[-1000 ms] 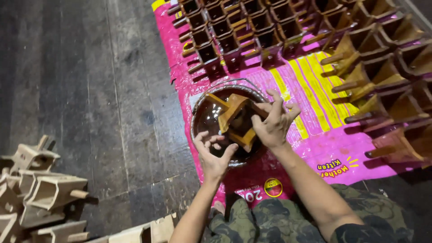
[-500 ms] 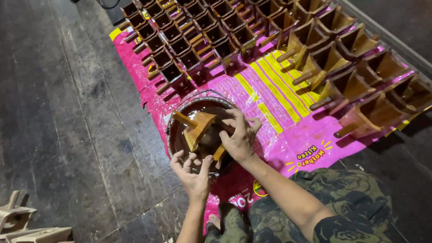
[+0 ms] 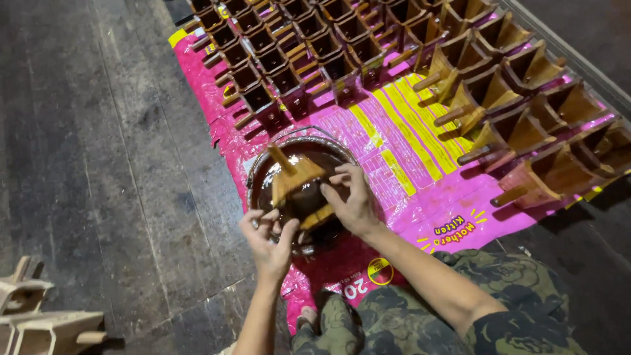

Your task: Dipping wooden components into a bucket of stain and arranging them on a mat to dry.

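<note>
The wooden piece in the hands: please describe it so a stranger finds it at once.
On the pink plastic sheet sits a round bowl of dark liquid. The wooden piece lies in it, held by both hands, wet and glossy, unlike the pieces standing in rows beyond.

Dim overall; light falls brightest on the pink sack, whose glossy surface shows glare. The floor left of it stays dark, slightly soft with motion blur.

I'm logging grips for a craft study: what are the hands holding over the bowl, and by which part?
Both hands, left hand and right hand, hold a wet brown wooden scoop-shaped piece by its lower edges, over the bowl of dark stain.
</note>
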